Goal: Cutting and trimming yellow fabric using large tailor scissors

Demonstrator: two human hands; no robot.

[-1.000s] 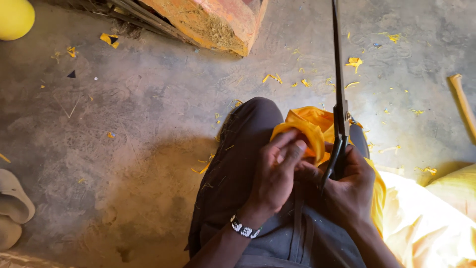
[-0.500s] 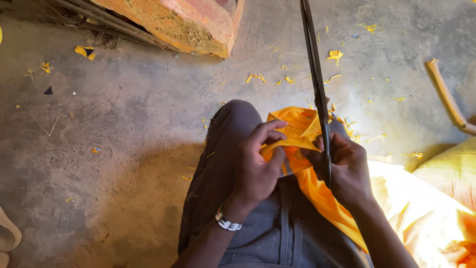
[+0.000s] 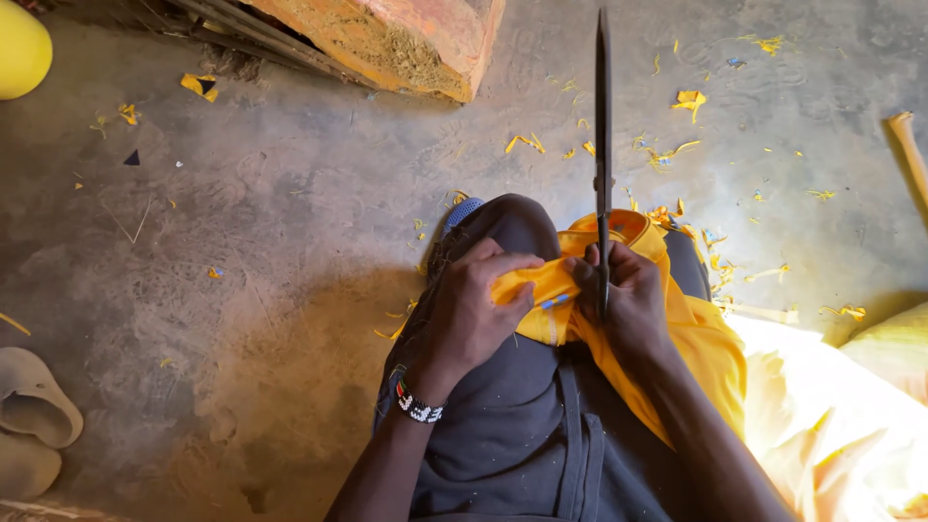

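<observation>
A folded piece of bright orange-yellow cloth [image 3: 619, 290] lies over the person's raised knee, which is covered in dark grey trousers [image 3: 512, 406], above a dusty concrete floor [image 3: 242, 251]. The left hand [image 3: 474, 309], with a black, white and red beaded band [image 3: 418, 406] at the wrist, is curled closed and pinches a bunched fold of the cloth between thumb and fingers. The right hand [image 3: 628, 300] sits just beside it, fingers pressed together around the same fold and around the handle of a long, thin, dark metal blade [image 3: 602, 126] that stands up from the grip toward the far side of the floor. The rest of the cloth trails down past the right forearm. Small yellow cloth scraps [image 3: 688, 100] are scattered on the floor beyond the knee. A worn reddish clay brick [image 3: 406, 39] lies near the far edge, a yellow rounded object [image 3: 19, 48] sits in the far left corner, and a pale beige sandal [image 3: 34, 406] rests at the left edge.
</observation>
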